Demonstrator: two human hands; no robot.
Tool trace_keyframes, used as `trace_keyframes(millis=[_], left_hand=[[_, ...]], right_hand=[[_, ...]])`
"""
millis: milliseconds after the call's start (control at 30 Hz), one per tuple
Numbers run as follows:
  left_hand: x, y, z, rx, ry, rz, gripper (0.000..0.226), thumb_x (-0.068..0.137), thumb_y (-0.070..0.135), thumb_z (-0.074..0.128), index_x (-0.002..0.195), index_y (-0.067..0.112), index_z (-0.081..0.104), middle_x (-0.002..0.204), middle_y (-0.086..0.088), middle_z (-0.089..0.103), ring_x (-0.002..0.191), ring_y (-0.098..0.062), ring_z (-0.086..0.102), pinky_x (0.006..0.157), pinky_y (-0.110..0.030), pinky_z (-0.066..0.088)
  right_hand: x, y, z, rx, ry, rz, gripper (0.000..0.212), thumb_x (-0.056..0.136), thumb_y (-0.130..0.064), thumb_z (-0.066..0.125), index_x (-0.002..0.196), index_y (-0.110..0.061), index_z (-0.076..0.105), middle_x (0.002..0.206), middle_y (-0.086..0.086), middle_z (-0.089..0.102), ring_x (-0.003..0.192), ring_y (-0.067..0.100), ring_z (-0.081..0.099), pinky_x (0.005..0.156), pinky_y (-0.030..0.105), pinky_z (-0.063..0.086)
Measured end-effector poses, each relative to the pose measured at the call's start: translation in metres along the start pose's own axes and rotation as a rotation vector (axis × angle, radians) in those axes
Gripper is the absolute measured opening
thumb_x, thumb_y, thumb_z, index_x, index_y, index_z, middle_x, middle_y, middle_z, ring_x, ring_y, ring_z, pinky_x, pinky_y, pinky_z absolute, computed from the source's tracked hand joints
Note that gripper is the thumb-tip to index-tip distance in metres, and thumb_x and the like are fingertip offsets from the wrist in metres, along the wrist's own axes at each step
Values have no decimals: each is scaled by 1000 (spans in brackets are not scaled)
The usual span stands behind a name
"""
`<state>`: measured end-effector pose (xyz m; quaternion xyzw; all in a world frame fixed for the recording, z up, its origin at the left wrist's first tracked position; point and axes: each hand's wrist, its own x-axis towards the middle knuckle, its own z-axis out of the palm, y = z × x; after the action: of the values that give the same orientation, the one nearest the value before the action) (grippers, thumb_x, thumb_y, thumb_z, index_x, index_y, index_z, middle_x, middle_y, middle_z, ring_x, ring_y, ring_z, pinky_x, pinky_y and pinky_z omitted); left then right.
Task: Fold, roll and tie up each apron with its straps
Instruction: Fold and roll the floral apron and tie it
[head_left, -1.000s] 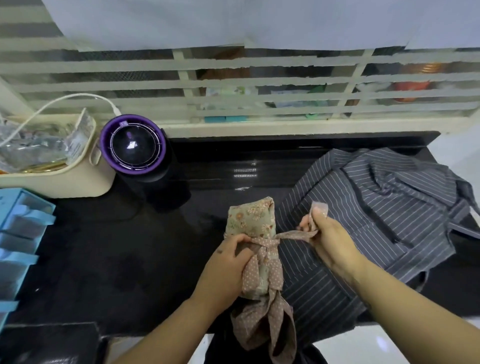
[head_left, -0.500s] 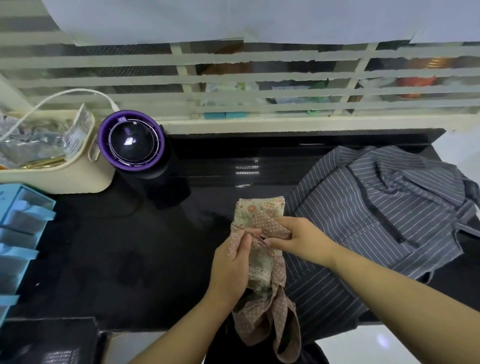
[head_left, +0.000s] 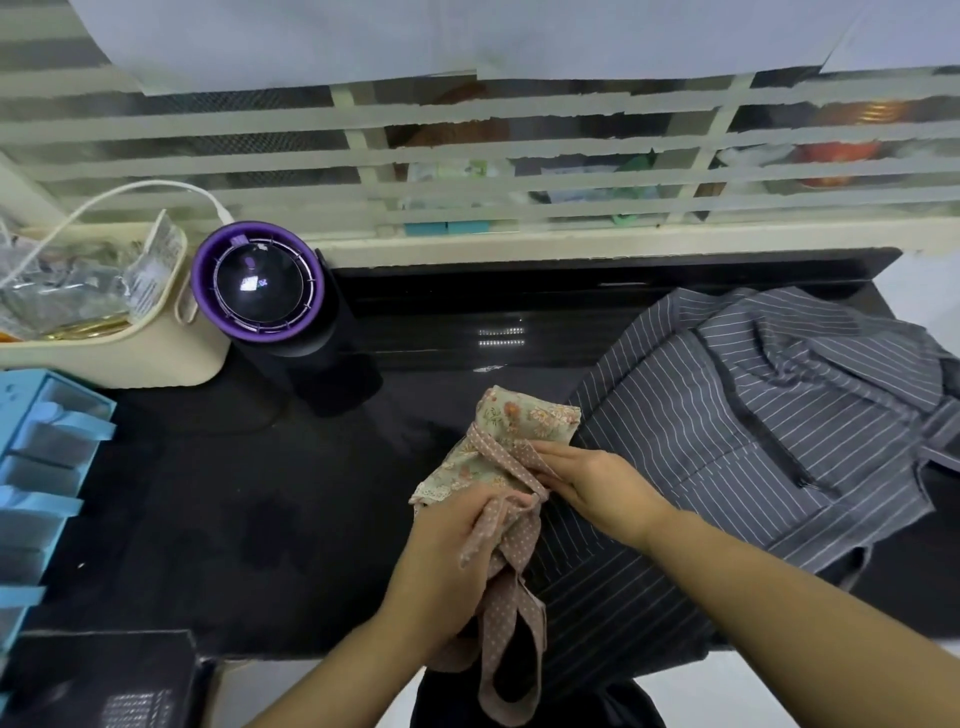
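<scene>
Gripping the dotted strap, the left hand curls round it; the right hand presses near-straight fingers on the floral roll, striped apron under its wrist.

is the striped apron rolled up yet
No, the striped apron lies spread open on the counter beside the floral roll, whose strap the left hand holds.
</scene>
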<state>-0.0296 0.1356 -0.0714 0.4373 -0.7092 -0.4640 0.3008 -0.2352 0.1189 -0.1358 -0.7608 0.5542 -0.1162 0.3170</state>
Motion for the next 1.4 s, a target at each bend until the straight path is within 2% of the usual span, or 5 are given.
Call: trace_keyframes(millis=[167,533,900,1100,1400], left_hand=[[61,14,8,-55,-167,-247,33,103,17,40,77,24,60,66,15,61,67,12,56,69,-8,41],[86,-32,32,-962,484,-934,32,104,20,34,79,6,48,66,-7,47,59,-18,52,66,-34,53],[93,-25,33,-1169,632,-991,28,104,18,34,85,3,48,75,-9,49,64,-18,52,72,-36,51],[78,-16,30,-702,136,-623,28,103,17,40,92,5,63,82,-4,69,80,-15,67,73,-25,54],[79,-8,34,389,-487,-104,33,90,24,64,122,26,58,109,14,48,104,-7,50,92,-22,42]], right_hand=[[-4,-1,7,-206,31,-55,34,94,-7,48,123,-22,55,148,-12,39,73,31,67,62,41,54],[-34,3,12,-293,-100,88,90,83,8,43,152,-30,-1,151,-21,-23,91,16,58,78,19,35],[-56,16,11,41,94,89,43,99,-13,37,141,-21,44,134,-7,53,119,9,53,100,28,43],[-32,1,-11,291,99,267,28,103,-22,39,84,-17,57,76,-1,59,65,10,52,72,43,49],[-32,-52,-89,346,285,241,46,102,-29,35,80,-12,70,70,0,67,60,12,58,61,30,49]])
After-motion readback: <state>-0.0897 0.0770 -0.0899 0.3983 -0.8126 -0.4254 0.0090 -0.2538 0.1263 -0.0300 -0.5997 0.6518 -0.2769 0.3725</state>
